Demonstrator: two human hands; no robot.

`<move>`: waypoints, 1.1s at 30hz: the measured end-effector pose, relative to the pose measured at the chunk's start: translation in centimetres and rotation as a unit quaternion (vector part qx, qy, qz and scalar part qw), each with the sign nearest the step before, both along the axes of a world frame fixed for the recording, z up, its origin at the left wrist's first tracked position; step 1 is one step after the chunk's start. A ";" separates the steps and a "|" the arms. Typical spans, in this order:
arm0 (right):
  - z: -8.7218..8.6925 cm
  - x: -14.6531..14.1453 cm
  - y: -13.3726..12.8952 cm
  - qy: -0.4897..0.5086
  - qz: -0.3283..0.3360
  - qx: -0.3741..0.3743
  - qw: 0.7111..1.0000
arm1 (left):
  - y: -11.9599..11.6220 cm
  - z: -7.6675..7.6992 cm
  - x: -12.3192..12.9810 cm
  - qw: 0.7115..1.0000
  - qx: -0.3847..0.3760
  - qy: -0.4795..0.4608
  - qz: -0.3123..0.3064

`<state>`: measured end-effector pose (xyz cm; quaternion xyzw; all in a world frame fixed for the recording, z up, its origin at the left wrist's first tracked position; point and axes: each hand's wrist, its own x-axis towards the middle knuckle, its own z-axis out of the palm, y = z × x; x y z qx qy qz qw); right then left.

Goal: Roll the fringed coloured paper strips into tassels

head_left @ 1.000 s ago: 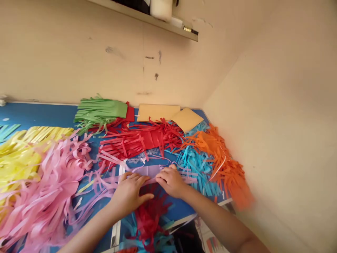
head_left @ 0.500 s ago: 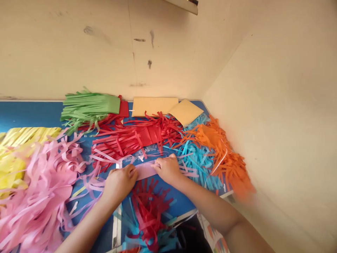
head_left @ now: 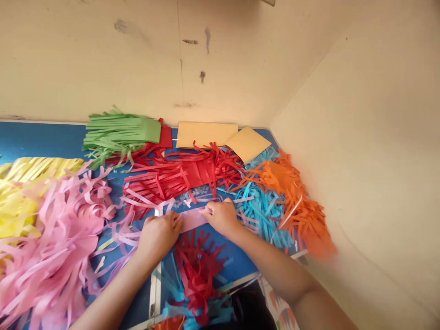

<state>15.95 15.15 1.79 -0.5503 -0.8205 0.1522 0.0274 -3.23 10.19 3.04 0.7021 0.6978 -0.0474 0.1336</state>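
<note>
Gripping lilac paper: left hand at its 9 o'clock, right hand at 3, fingers of both closed on it. Red fringe lies at 12 o'clock. Judged light, limp, easily torn; best held by the uncut middle.

2 beige walls meeting in a corner, back wall with dark smudges and a thin vertical crack, right-hand wall mostly plain, blue surface with pale edging and a rounded far corner, soft warm light, dimmer at upper right
</note>
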 end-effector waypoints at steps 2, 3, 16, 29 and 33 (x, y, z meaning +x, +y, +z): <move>-0.4 -0.1 0.0 -0.003 -0.003 0.001 1.000 | -0.1 -0.1 -0.1 1.000 0.008 0.000 -0.007; -0.5 -0.1 0.1 -0.004 -0.004 0.000 1.000 | -0.2 -0.1 -0.2 1.000 0.014 0.000 -0.010; 2.4 0.6 -1.2 0.064 0.256 0.097 0.960 | -0.9 1.0 -0.6 0.933 0.170 0.025 -0.318; -0.3 2.1 1.8 0.119 0.245 0.027 0.962 | -2.6 -2.4 -2.6 0.940 0.289 -0.051 -0.175; -0.4 2.1 2.5 0.152 0.226 0.002 0.962 | -2.6 -2.4 -2.4 0.947 0.284 -0.072 -0.131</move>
